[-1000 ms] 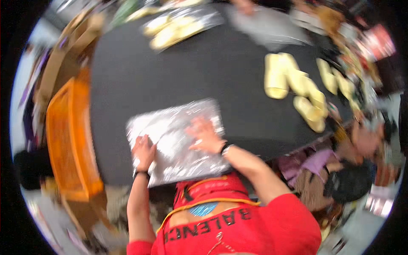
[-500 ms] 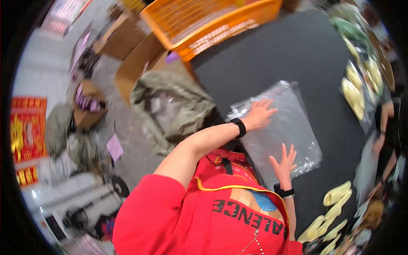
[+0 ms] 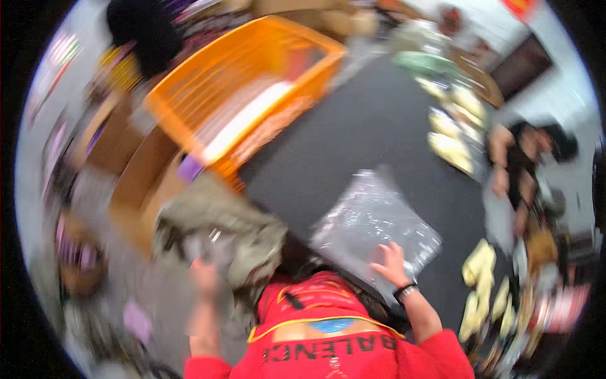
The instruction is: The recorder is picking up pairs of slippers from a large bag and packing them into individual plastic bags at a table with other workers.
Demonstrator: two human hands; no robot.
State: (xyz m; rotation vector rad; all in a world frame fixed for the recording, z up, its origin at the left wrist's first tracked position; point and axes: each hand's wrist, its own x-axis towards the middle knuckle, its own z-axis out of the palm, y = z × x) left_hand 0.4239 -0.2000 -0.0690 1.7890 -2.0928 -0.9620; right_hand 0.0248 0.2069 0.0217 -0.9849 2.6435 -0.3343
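A flat stack of clear plastic bags [image 3: 353, 218] lies on the black tabletop [image 3: 328, 139] in front of me. Over its near right part is my right hand [image 3: 392, 265], fingers spread, holding nothing; whether it touches the plastic I cannot tell. My left hand [image 3: 204, 276] is off the table to the left, beside an open grey-green woven sack [image 3: 214, 201] with some clear plastic inside. Motion smears its fingers, so what it holds, if anything, does not show.
An orange plastic crate [image 3: 189, 95] stands at the table's far left, near an open cardboard box [image 3: 142, 183]. Pale yellow slippers [image 3: 480, 268] lie on the right, with bagged slippers [image 3: 451, 148] farther back. Another person [image 3: 527, 158] is beyond the right edge.
My left hand has left the plastic bags and swung left to the sack. My right hand stays by the bags. The view has turned, showing more of the crate and the other person.
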